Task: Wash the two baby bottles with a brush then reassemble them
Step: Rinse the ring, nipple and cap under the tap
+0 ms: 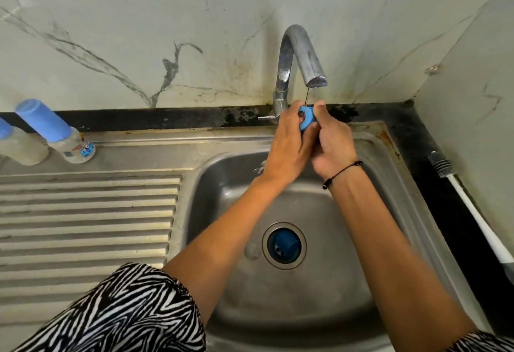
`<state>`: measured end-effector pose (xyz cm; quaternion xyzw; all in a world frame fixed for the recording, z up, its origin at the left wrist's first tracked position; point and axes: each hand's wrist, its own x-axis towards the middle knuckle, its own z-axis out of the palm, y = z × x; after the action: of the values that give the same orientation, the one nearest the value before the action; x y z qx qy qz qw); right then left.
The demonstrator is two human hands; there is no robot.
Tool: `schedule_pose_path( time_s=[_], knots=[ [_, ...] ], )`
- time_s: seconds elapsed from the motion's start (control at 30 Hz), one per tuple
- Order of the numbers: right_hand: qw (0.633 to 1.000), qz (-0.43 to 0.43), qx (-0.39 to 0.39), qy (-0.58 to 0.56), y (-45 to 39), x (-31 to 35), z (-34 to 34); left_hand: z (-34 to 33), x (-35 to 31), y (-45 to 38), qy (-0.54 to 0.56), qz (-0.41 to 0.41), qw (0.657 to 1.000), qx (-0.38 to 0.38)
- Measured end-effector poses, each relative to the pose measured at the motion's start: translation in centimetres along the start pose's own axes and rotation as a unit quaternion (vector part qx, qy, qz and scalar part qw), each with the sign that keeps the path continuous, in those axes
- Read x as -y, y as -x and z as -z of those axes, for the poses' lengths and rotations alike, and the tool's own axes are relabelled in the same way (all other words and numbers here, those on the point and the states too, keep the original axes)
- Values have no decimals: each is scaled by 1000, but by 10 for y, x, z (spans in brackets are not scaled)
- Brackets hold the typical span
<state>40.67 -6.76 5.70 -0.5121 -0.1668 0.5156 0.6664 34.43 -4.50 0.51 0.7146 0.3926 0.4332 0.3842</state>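
While under the tap (301,56), brush (470,212) well right.

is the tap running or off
On, barely: a thin thread of water falls from the faucet spout onto the blue ring that the left hand and right hand hold under it.

bottles (69,140) left of sink (411,184) — brush (472,212) right

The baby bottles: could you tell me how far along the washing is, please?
Done: nothing clearly; both bottles stand capped on the drainboard, so their washing state is unclear. In hand: the left hand and right hand hold a blue ring under the tap's thin trickle. Left: reassembly; the brush lies idle beside the sink.
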Motion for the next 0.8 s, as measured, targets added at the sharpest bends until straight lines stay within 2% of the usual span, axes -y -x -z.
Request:
schedule_pose_path(
  time_s=[0.07, 0.13, 0.27, 0.33, 0.4, 0.47, 0.53, 0.63, 0.7, 0.77, 0.8],
  knots=[
    [999, 15, 7, 32, -1, -6, -1, 2, -5, -7, 52, 74, 996, -22],
    [994, 64, 5, 86, 0, -12, 0, 0, -13, -13, 142, 166, 975, -33],
    [963, 171, 27, 207, -1, -25, 12, -4, -26, -19, 246, 276, 928, -40],
    [908, 253, 41, 332, -7, -30, 25, -3, -27, -25, 318, 363, 875, -31],
    [822, 344, 29, 453, -14, -34, 36, 1, -27, -27, 376, 423, 825, -1],
    [776, 398, 9, 489, -18, -36, 41, 2, -26, -25, 430, 439, 788, 18],
    [771, 414, -17, 483, -22, -37, 40, 5, -28, -19, 471, 434, 768, 14],
    [782, 412, -32, 467, -29, -35, 36, 6, -20, -7, 518, 370, 771, -16],
    [777, 415, -13, 472, -27, -34, 33, 7, -15, -4, 531, 340, 775, -45],
    [750, 436, 28, 496, -25, -34, 32, 10, -12, -5, 533, 344, 769, -76],
    [726, 451, 52, 517, -24, -35, 34, 11, -12, -5, 526, 352, 769, -85]
  ],
)
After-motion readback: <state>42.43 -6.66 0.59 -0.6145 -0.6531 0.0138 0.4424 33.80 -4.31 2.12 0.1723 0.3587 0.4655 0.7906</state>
